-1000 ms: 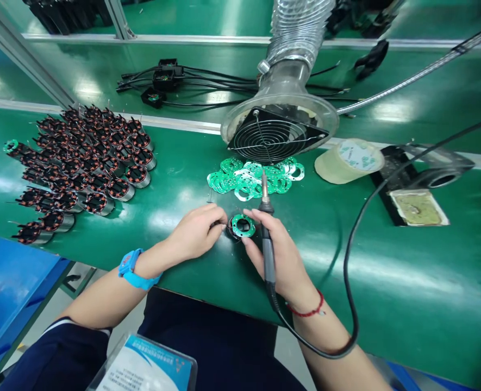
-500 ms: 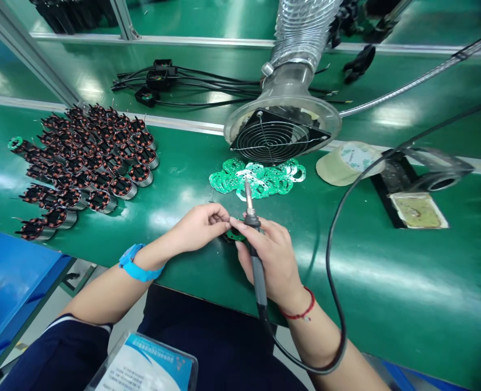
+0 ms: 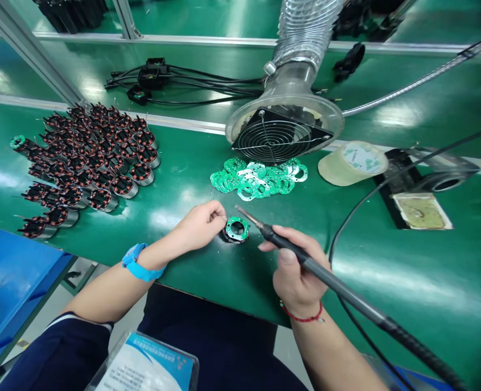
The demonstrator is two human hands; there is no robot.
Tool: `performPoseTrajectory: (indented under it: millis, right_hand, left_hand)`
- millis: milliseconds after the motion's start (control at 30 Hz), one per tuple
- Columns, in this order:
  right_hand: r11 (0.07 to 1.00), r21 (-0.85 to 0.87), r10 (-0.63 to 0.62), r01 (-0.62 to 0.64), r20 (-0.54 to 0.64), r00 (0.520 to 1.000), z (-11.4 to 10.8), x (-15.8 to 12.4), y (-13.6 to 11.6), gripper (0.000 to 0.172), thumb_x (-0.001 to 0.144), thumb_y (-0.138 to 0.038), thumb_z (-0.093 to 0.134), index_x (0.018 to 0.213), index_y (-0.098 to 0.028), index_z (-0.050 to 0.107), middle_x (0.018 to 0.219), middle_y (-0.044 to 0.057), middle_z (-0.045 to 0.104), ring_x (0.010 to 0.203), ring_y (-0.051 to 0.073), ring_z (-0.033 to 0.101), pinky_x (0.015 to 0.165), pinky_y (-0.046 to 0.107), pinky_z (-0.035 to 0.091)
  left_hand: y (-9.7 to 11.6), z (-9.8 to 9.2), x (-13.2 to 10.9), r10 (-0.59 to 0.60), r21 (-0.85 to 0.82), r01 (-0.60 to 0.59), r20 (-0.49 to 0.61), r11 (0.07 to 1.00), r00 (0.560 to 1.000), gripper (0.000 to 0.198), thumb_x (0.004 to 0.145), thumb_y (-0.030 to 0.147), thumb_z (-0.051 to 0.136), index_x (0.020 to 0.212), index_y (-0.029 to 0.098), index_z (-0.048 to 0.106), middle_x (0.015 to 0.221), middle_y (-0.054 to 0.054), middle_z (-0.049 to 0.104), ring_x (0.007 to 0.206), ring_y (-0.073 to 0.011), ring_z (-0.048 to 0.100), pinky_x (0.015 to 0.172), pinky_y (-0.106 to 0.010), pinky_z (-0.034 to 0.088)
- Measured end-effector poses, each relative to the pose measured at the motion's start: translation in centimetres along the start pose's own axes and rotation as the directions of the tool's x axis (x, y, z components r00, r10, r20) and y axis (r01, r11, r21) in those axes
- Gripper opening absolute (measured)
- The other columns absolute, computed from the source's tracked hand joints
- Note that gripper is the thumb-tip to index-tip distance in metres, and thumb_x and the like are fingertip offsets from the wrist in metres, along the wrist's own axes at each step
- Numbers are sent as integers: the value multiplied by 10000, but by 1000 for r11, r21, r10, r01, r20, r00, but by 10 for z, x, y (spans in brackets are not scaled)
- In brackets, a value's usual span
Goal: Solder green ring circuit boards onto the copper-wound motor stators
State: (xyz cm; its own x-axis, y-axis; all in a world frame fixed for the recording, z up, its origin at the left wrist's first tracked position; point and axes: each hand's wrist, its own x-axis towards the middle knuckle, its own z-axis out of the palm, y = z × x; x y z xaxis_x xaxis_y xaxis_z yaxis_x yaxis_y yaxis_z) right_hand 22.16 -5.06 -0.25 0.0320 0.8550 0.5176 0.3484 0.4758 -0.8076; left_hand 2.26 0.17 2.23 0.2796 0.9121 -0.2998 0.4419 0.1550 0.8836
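A soldering iron (image 3: pixel 297 254) lies in the grip of my right hand (image 3: pixel 299 274), its metal tip pointing up and left. That tip hovers just above and right of a green ring-shaped circuit board (image 3: pixel 244 235), which sits on top of a motor stator on the bench. The board hides most of the stator. At the board's left edge, my left hand (image 3: pixel 202 224) has its thumb and forefinger pinched together. What is between those fingers is too small to make out.
Many copper-wound stators (image 3: pixel 101 200) stand at the left. Behind the work lie loose green ring boards (image 3: pixel 252 184), under a fume extractor hood (image 3: pixel 279 136). Further right are a tape roll (image 3: pixel 346 165) and a soldering iron stand with a sponge (image 3: pixel 422 212). Black cables (image 3: pixel 207 81) lie behind.
My right hand has moved right, away from the stator, and the soldering iron has swung from upright to pointing left at the board. The ring board is now uncovered. My left hand stays beside it.
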Motion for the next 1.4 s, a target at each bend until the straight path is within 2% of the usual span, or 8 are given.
performPoseTrajectory:
  millis: [433,633,733,833,933,1133,1267,1400]
  right_hand:
    - [990,128,-66,61,37,997,-3,-1,4,193,908,-258,544,1039,-216,680,606,-9,589,523,155,511,538,331,422]
    - [996,62,-69,69,-10,998,2,1,2,313,923,-227,541,1231,-234,602,779,20,716,643,190,679,653,375,544]
    - [995,-90,-40,52,125,991,8,9,-1,441,938,-193,511,1371,-262,468,994,52,751,905,225,718,799,412,562]
    - [958,-239,-59,160,382,922,14,17,-4,454,911,-209,538,1356,-255,464,1196,97,695,1134,264,637,894,449,536]
    - [941,-263,-62,215,490,870,18,20,-3,495,887,-177,523,1370,-237,437,1262,117,652,1148,267,615,923,465,522]
    - [930,-344,1,130,355,935,11,17,8,579,884,-303,618,1410,-256,382,1209,114,671,1083,286,637,898,472,530]
    - [953,-295,34,74,345,938,4,17,13,576,895,-308,610,1418,-260,372,1264,111,639,1173,278,606,964,465,506]
    - [946,-298,-15,130,359,933,6,17,12,579,887,-310,634,1410,-272,388,1190,102,669,1080,270,631,896,447,528]
  left_hand:
    - [3,0,0,-38,36,39,-9,999,999,89,835,197,457,759,184,502,632,48,510,578,-108,453,553,-253,327]
    - [3,0,-1,-17,51,18,-19,999,1000,80,817,169,458,746,184,492,631,53,506,574,-103,441,554,-246,328]
    - [4,0,0,-10,53,12,-20,999,1000,80,810,154,459,741,184,486,625,57,497,571,-102,435,550,-244,325]
    - [5,1,0,-6,75,8,-25,997,1000,94,818,155,466,730,184,477,611,62,474,567,-100,419,545,-242,314]
    - [5,0,0,-2,87,5,-36,996,999,112,842,174,476,731,184,471,613,61,465,567,-100,421,542,-242,313]
    - [0,-4,-7,141,218,-154,74,964,987,224,867,311,600,1034,173,543,923,-33,624,827,-176,585,742,-311,458]
    - [-2,-7,-7,282,404,-311,131,860,950,67,872,150,548,906,175,600,935,-45,634,913,-199,572,859,-361,439]
    - [2,-7,-6,292,216,-292,30,932,956,125,864,103,511,825,165,612,822,-11,615,771,-139,557,734,-273,442]
